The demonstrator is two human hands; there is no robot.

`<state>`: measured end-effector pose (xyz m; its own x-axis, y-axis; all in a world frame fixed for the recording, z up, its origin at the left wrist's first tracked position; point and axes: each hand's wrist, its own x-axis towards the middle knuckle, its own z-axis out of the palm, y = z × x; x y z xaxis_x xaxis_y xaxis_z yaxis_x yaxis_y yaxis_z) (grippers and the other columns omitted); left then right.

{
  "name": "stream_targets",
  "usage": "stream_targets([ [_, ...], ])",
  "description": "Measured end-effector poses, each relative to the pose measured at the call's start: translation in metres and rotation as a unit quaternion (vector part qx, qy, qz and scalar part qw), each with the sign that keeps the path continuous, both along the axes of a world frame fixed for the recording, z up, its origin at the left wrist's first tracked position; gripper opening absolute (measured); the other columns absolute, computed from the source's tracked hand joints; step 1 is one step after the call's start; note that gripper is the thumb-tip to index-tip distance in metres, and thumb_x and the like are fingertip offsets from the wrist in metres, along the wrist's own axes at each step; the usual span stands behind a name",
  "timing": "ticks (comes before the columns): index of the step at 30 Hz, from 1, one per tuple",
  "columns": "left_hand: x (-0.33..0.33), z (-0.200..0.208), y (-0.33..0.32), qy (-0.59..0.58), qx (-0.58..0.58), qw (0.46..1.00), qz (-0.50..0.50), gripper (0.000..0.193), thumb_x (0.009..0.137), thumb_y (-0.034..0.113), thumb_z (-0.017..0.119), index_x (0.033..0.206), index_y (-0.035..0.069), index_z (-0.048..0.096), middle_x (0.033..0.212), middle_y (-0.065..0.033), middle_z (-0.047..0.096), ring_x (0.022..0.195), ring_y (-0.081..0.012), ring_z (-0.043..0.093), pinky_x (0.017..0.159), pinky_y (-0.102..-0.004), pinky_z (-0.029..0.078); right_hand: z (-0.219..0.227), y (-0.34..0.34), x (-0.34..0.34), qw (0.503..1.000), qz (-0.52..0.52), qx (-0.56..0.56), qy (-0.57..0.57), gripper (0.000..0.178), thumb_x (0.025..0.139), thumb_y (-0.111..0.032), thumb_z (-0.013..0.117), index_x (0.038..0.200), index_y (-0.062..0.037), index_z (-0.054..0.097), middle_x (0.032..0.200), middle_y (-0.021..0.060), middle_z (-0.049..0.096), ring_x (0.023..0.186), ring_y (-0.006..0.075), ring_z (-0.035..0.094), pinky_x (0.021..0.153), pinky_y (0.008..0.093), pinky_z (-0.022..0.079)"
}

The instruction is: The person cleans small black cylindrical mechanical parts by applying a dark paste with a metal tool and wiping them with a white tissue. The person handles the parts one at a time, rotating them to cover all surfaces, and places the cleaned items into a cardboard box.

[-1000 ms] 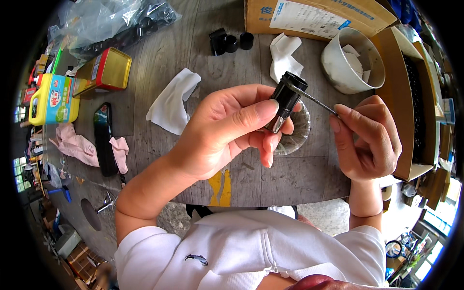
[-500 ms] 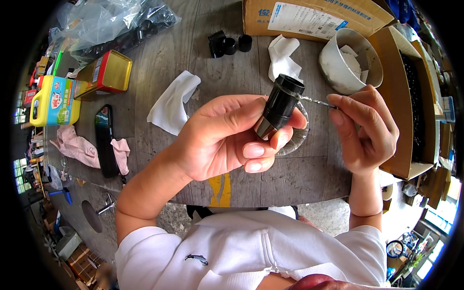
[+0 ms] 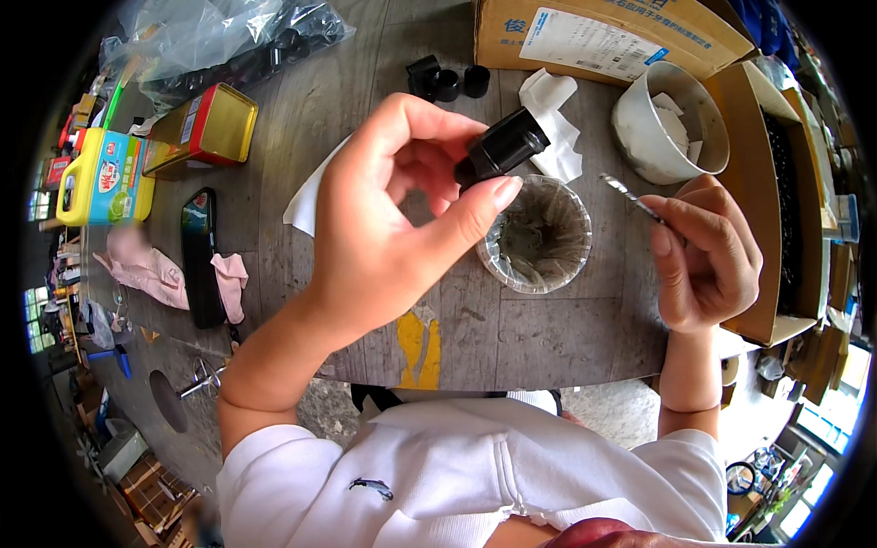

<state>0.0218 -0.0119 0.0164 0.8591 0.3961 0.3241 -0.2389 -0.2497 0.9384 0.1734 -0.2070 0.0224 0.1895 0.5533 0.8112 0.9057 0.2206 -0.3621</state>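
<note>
My left hand [image 3: 393, 210] is closed, pinching a short black cylindrical tube [image 3: 508, 146] between thumb and fingers. The tube is tilted, its wider end pointing up to the right. Between thumb and fingers of my right hand [image 3: 705, 254] is a thin silvery rod with a twisted look [image 3: 630, 197]; its exact kind I cannot make out. The rod's tip points up and left, apart from the tube. Below the tube stands a round container lined with clear plastic [image 3: 539, 281]. Beyond it lies a crumpled white cloth or paper [image 3: 554, 128].
Small black caps [image 3: 446, 86] lie at the back. At right are a white bowl [image 3: 645, 137] with pale pieces and cardboard boxes [image 3: 607, 36]. Left are a yellow jug [image 3: 110, 178], a tin [image 3: 215, 128], a phone [image 3: 197, 260], a pink cloth [image 3: 151, 272] and a plastic bag [image 3: 219, 36].
My left hand has turned the tube from near upright to tilted and raised it away from the rod. The rod has left the tube's rim. The lined container now shows.
</note>
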Motion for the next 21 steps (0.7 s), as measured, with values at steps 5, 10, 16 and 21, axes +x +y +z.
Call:
stream_targets([
  [5,-0.004,0.002,0.005,-0.096,0.336,0.931,0.105,0.039,0.068,-0.004,0.078,0.101,0.000,0.058,0.093,-0.0091,0.057,0.074,-0.0127,0.054,0.062,-0.0232,0.044,-0.001,-0.001,-0.008,0.999,-0.021,-0.029,-0.025,0.022,0.061,0.004,0.066,0.083,0.0048,0.067,0.060,0.0060,0.051,0.050,0.0165,0.046,0.044,0.0260,0.035],
  [10,-0.003,0.002,0.006,-0.167,0.519,0.831,0.109,0.041,0.061,-0.006,0.080,0.097,-0.001,0.060,0.090,-0.0116,0.058,0.073,-0.0233,0.058,0.063,-0.0304,0.049,-0.001,0.000,-0.012,0.999,-0.031,-0.033,-0.027,0.021,0.062,0.003,0.066,0.083,0.0039,0.066,0.060,0.0053,0.052,0.049,0.0153,0.045,0.042,0.0255,0.034],
  [16,-0.006,-0.002,-0.001,-0.186,0.560,0.800,0.106,0.041,0.064,-0.007,0.078,0.101,-0.002,0.061,0.093,-0.0100,0.056,0.074,-0.0222,0.055,0.061,-0.0304,0.048,-0.002,0.001,-0.013,0.998,-0.037,-0.041,-0.024,0.019,0.063,0.004,0.068,0.082,0.0036,0.065,0.058,0.0049,0.051,0.045,0.0158,0.044,0.041,0.0257,0.033],
  [21,-0.009,-0.001,-0.003,-0.180,0.568,0.799,0.089,0.041,0.064,-0.007,0.078,0.102,-0.003,0.062,0.093,-0.0100,0.056,0.074,-0.0221,0.055,0.062,-0.0299,0.048,0.001,0.003,-0.014,0.995,-0.045,-0.074,-0.044,0.019,0.062,0.004,0.069,0.080,0.0030,0.065,0.056,0.0045,0.049,0.044,0.0158,0.043,0.041,0.0256,0.033],
])
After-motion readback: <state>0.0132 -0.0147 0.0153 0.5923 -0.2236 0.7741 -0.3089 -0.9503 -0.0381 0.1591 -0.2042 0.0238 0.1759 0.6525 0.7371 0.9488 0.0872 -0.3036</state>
